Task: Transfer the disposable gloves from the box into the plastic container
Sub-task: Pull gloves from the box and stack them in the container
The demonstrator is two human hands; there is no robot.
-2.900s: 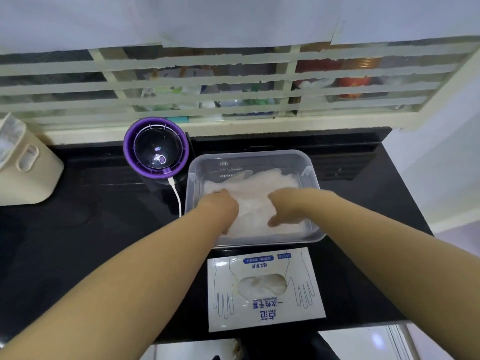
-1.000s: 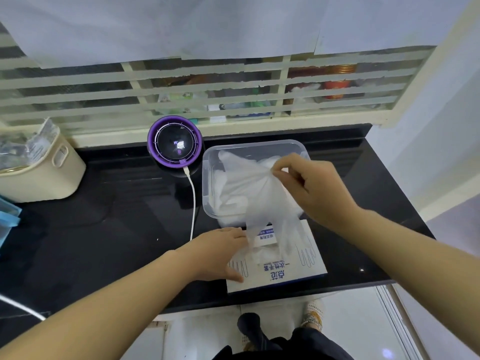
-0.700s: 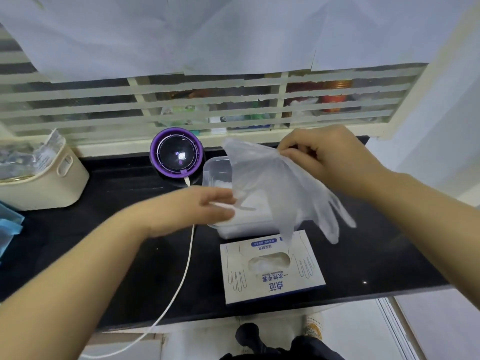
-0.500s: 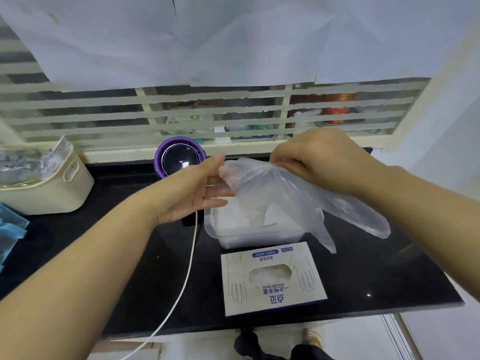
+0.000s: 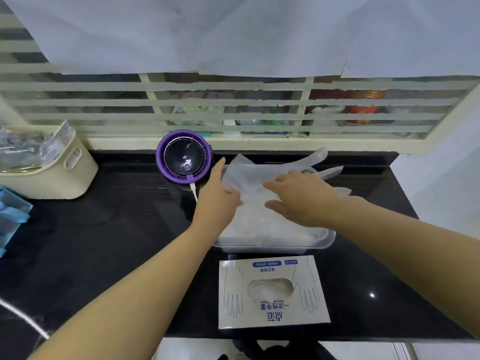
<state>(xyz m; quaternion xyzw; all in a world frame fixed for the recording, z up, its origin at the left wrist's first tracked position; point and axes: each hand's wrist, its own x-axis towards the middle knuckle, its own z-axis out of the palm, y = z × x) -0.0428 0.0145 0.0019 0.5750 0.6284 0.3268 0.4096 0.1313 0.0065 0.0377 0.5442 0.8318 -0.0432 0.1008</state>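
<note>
Left hand [image 5: 217, 194]: fingers straight along the glove's left edge, thumb on top.
Right hand [image 5: 298, 198]: spread flat, pressing the glove down.
Glove [image 5: 255, 174]: draped over the plastic container [image 5: 327, 237], fingertips past the far rim.
Glove box [image 5: 272, 307]: just before the container on the black counter [image 5: 117, 229].

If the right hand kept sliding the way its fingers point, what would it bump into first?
Most likely the left hand, at the glove's left edge over the plastic container. Depth is hard to judge.
</note>
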